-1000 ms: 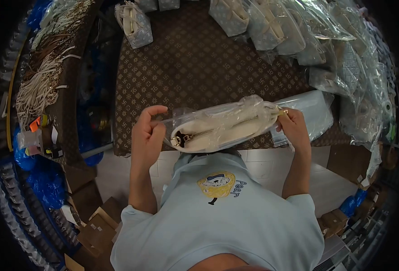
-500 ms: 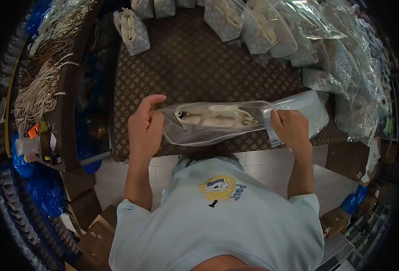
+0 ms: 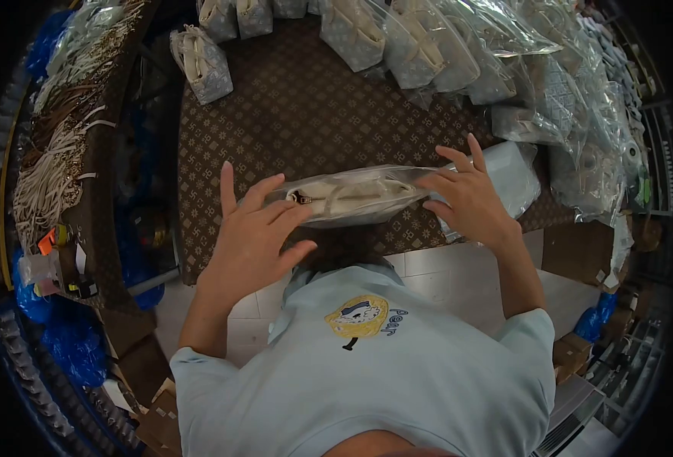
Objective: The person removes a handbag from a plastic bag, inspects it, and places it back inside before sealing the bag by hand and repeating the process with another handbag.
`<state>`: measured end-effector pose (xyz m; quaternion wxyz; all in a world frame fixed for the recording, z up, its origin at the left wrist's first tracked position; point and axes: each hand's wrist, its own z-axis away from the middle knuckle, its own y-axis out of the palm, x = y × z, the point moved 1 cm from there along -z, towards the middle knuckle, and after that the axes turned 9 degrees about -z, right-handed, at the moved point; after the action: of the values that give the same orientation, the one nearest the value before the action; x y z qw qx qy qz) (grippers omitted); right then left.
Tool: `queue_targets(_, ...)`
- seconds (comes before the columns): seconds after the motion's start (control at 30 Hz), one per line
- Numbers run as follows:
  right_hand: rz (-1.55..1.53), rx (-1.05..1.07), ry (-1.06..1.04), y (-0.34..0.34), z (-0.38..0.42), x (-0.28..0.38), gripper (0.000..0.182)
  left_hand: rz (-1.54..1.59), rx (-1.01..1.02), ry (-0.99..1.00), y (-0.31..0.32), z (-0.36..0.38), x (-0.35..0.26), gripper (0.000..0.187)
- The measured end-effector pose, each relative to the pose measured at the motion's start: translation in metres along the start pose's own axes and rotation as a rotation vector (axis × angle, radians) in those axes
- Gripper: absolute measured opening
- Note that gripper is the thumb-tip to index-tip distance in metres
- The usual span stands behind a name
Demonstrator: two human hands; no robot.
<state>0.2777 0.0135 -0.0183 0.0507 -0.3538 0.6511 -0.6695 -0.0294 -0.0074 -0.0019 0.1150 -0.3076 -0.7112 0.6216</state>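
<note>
A cream handbag (image 3: 355,193) with a zip along its top stands in a clear plastic bag (image 3: 351,221) near the front edge of the patterned table. My left hand (image 3: 256,236) lies at the plastic's left end, its fingers spread and the fingertips by the zip pull. On the other side, my right hand (image 3: 469,194) has its fingers apart at the plastic's right end. Neither hand grips the plastic. Flat clear plastic bags (image 3: 508,179) lie beyond my right hand, partly covered by it.
Several handbags (image 3: 351,38) line the table's far edge (image 3: 275,76); many on the right are wrapped in plastic. One handbag (image 3: 203,67) stands at the far left. Bundled straps (image 3: 47,167) lie on a side surface to the left. Cardboard boxes (image 3: 572,358) sit below on the right.
Both hands have loosened their grip on the plastic bag's edges and spread their fingers. They have moved inward, and the plastic now sits closer around the handbag.
</note>
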Motion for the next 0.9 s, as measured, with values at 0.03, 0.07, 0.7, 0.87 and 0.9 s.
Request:
queue_targets(0.03,0.049,0.114,0.018,-0.002,0.0,-0.007,0.009,-0.054,0.107,-0.006,0.004,-0.002,0.007,0.02)
queue_targets(0.07,0.052,0.108,0.021,-0.005,0.0,-0.012,0.009,-0.056,0.104,0.001,0.002,-0.001,0.017,0.02)
queue_targets(0.7,-0.413,-0.375,0.167,0.034,0.019,-0.042,0.017,-0.144,0.064,-0.168,-0.003,0.009,0.04,0.007)
queue_targets(0.87,-0.46,-0.454,0.138,0.04,0.019,-0.04,0.014,-0.183,0.056,-0.184,-0.002,0.01,0.043,0.009)
queue_targets(0.9,-0.476,-0.463,0.118,0.042,0.019,-0.042,0.012,-0.185,0.057,-0.182,-0.003,0.009,0.043,0.009)
